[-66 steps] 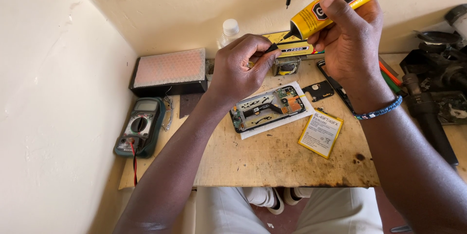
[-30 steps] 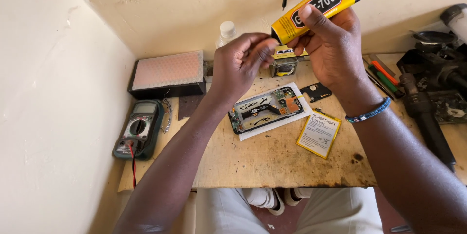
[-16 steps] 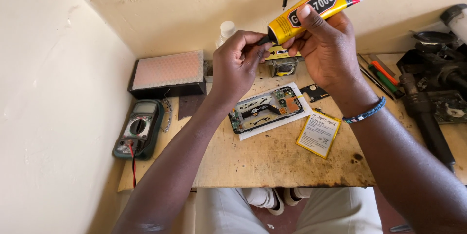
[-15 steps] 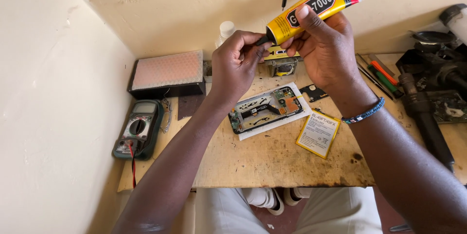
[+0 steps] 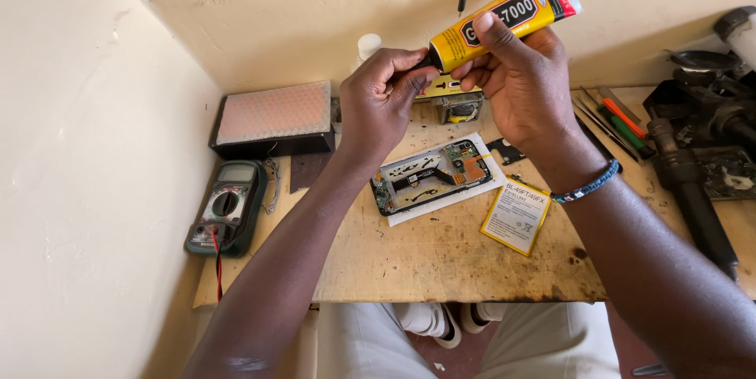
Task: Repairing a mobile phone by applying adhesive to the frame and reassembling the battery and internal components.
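Note:
My right hand (image 5: 524, 80) holds a yellow glue tube with a red end (image 5: 504, 17), raised above the wooden bench and tilted so its black nozzle points left and down. My left hand (image 5: 382, 99) pinches the black cap at the nozzle tip between thumb and fingers. Below the hands an opened phone (image 5: 433, 177) lies on a white sheet, its circuit boards and frame showing. A yellow-edged flat battery (image 5: 517, 214) lies to its right on the bench (image 5: 441, 261).
A green multimeter (image 5: 226, 208) with a red lead sits at the bench's left. A black box with a pink mesh top (image 5: 273, 118) stands behind it. Screwdrivers (image 5: 618, 119) and dark tools (image 5: 697, 158) crowd the right side. A small yellow device (image 5: 455, 103) rests at the back.
Both hands have risen with the tube and the tube has tilted further. My left fingers have shifted from the nozzle's side to gripping its cap at the tip.

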